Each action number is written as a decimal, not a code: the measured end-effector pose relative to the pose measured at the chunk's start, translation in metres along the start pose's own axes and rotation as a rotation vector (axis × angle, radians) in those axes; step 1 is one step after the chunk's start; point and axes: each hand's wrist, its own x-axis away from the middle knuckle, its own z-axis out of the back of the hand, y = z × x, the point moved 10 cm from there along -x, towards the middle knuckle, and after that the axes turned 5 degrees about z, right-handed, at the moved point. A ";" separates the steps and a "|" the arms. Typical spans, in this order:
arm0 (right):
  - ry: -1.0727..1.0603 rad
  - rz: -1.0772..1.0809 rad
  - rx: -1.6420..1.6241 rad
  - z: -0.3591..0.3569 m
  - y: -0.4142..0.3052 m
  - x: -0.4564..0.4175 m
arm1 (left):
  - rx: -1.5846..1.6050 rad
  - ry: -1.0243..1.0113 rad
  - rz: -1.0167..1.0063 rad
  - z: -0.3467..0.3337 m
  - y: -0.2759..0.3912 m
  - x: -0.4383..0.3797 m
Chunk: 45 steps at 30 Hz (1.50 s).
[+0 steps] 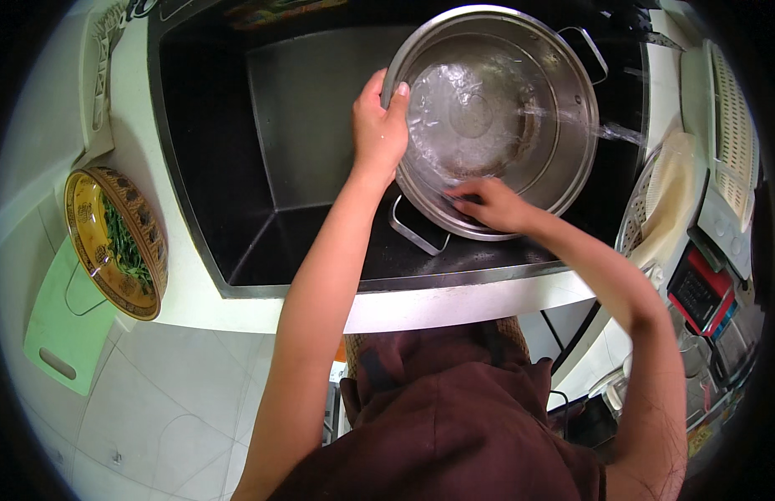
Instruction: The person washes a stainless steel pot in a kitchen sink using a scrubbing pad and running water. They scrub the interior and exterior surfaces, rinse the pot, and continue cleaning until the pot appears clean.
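A large stainless steel pot (553, 188) is tilted in the black sink (312, 244), with water moving inside it. My left hand (382, 128) grips the pot's left rim, the thumb lying over the edge. Inside the near rim is my right hand (488, 203), its fingers bent and apart near the water; whether they touch the pot wall I cannot tell. A stream of water (619, 133) crosses the pot's right side. One wire-like metal handle (419, 233) sticks out at the near left, another (591, 56) at the far right.
A patterned yellow bowl (80, 250) with leafy greens (126, 247) stands at the counter's left edge. Below it is a green cutting board (68, 332). On the right are a perforated colander (632, 216) with a pale cloth-like item and a white dish rack (732, 138).
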 end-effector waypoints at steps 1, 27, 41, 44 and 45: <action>-0.063 0.015 0.042 0.007 0.000 0.018 | 0.041 -0.011 0.017 -0.001 0.002 0.001; 0.882 0.205 -0.807 0.051 -0.065 -0.039 | 0.564 -0.245 0.317 -0.028 -0.020 0.000; 0.943 0.112 -0.539 0.067 -0.064 -0.041 | 0.443 -0.176 0.217 -0.021 -0.023 -0.001; 0.829 0.126 -0.438 0.060 -0.067 -0.035 | 0.497 -0.181 0.178 -0.027 -0.015 0.000; 0.757 0.146 -0.350 0.053 -0.067 -0.023 | 0.491 -0.197 0.175 -0.030 -0.015 0.000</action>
